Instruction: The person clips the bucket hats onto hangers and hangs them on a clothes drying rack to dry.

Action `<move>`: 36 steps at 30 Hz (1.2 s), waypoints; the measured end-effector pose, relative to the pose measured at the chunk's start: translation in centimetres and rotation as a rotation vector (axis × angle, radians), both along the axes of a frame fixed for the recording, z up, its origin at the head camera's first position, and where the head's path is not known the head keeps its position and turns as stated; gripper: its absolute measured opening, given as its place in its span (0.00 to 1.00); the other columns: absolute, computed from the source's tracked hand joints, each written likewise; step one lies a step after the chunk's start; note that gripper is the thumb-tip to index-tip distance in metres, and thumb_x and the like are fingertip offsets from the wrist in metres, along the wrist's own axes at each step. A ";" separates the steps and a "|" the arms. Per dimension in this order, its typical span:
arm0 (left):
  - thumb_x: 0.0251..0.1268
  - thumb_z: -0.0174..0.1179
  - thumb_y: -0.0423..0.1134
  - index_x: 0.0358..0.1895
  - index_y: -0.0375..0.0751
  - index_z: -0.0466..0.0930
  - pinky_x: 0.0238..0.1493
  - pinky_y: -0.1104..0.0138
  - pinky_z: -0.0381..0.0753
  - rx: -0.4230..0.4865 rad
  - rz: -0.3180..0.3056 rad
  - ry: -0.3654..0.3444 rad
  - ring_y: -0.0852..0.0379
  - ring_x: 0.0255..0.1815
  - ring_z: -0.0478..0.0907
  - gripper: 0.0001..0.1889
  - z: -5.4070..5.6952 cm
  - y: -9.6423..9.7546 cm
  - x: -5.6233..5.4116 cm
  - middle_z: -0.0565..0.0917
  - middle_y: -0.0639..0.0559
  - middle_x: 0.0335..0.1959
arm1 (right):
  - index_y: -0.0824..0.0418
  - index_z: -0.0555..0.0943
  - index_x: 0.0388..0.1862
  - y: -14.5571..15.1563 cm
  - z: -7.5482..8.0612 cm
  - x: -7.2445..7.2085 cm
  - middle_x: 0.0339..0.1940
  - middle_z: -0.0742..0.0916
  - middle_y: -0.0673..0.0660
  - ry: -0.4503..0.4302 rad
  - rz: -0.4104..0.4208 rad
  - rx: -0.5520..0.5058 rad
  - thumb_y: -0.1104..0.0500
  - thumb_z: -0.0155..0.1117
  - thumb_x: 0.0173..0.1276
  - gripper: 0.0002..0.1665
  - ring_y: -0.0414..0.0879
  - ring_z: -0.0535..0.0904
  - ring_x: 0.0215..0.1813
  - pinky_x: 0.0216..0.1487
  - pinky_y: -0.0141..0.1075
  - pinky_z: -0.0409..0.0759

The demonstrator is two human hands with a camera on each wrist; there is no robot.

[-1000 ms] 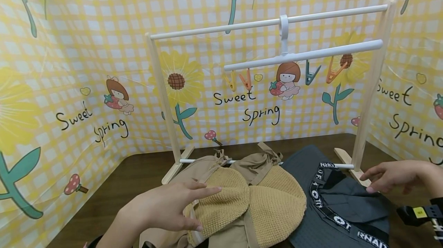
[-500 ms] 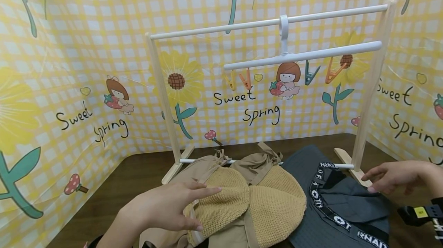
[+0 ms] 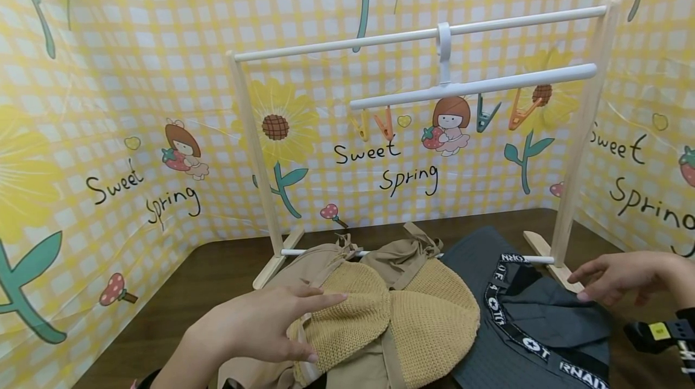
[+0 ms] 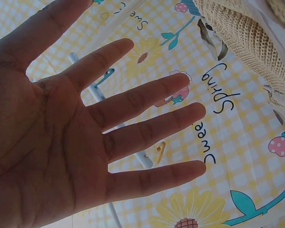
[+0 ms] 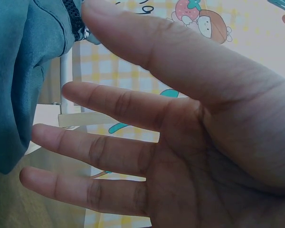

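Observation:
My left hand [image 3: 260, 325] hovers at the left side of a tan woven hat [image 3: 434, 332] with fabric ties, its fingers straight and spread; the left wrist view shows the bare palm [image 4: 47, 142] with nothing in it. To the right lies a dark grey bucket hat [image 3: 559, 316] with a black lettered band, overlapped by the tan hat's side. My right hand [image 3: 624, 277] is beside the grey hat's right edge, fingers relaxed and holding nothing. In the right wrist view the hat's cloth [image 5: 14, 71] appears close to the fingertips.
Behind the hats stands a wooden rack [image 3: 575, 154] with a white top rod [image 3: 336, 45]. From it hangs a white hanger [image 3: 488, 87] with several clips, including a green clip [image 3: 485, 114] and an orange clip [image 3: 523, 113]. A yellow checked cloth [image 3: 136, 63] surrounds the brown table [image 3: 179, 298].

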State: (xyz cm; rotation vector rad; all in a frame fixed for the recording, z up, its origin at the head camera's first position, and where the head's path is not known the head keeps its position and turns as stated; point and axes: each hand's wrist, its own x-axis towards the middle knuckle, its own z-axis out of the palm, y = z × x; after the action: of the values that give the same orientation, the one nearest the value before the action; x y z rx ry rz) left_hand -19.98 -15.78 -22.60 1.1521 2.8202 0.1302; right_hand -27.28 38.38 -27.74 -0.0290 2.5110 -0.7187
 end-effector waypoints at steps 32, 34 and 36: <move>0.54 0.63 0.57 0.69 0.70 0.57 0.50 0.58 0.77 -0.016 -0.011 0.020 0.51 0.65 0.69 0.38 0.0 -0.1 -0.1 0.72 0.52 0.64 | 0.74 0.68 0.60 -0.6 0.2 0.1 0.50 0.80 0.70 -0.015 0.002 0.002 0.46 0.59 0.66 0.36 0.55 0.79 0.48 0.41 0.52 0.76; 0.54 0.63 0.57 0.69 0.70 0.57 0.50 0.58 0.77 -0.014 -0.013 0.020 0.51 0.64 0.69 0.38 -0.1 -0.1 -0.1 0.72 0.52 0.64 | 0.74 0.68 0.59 -0.7 0.2 0.1 0.50 0.80 0.70 -0.013 0.002 0.004 0.47 0.59 0.66 0.35 0.55 0.79 0.48 0.41 0.52 0.76; 0.54 0.63 0.57 0.69 0.70 0.57 0.50 0.58 0.77 -0.012 -0.012 0.018 0.51 0.64 0.69 0.38 -0.1 -0.1 -0.1 0.72 0.52 0.64 | 0.74 0.68 0.59 -0.8 0.3 0.1 0.50 0.80 0.69 -0.014 0.002 0.005 0.47 0.59 0.66 0.35 0.55 0.79 0.48 0.41 0.52 0.76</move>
State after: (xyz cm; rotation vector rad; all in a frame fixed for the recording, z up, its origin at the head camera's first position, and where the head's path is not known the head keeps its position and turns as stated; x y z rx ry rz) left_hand -20.12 -15.85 -22.69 1.1733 2.8250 0.1022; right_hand -27.16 37.61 -27.48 -0.0246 2.4992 -0.7090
